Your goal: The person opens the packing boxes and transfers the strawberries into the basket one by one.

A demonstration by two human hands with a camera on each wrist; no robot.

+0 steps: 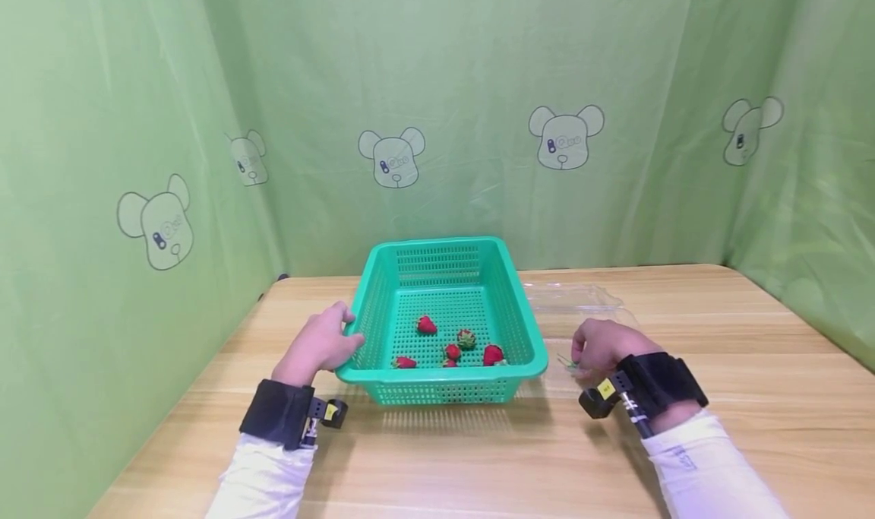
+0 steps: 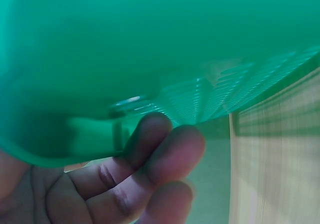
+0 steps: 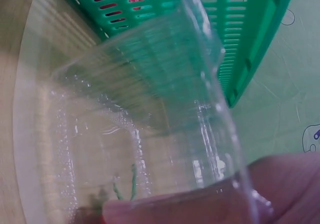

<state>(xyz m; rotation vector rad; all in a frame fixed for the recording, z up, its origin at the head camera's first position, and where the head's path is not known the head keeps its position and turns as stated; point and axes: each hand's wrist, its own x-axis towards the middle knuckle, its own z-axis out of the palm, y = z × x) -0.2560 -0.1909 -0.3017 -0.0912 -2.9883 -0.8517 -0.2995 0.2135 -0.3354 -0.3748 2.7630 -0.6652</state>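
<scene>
A green plastic basket [image 1: 444,386] stands in the middle of the table with several strawberries lying on its floor, one of them a red strawberry [image 1: 427,325]. My left hand [image 1: 324,340] grips its left rim near the front corner, fingers curled under the edge in the left wrist view. To the right, my right hand [image 1: 604,344] reaches into a clear plastic box [image 3: 165,104] and pinches a strawberry. Its green stem [image 3: 133,181] shows by the fingertips in the right wrist view, while most of the fruit is hidden.
The clear box's raised far part [image 1: 570,297] stands right beside the basket. A wooden table [image 1: 745,397] lies under everything. Green curtains [image 1: 465,63] printed with bear heads hang behind and along both sides.
</scene>
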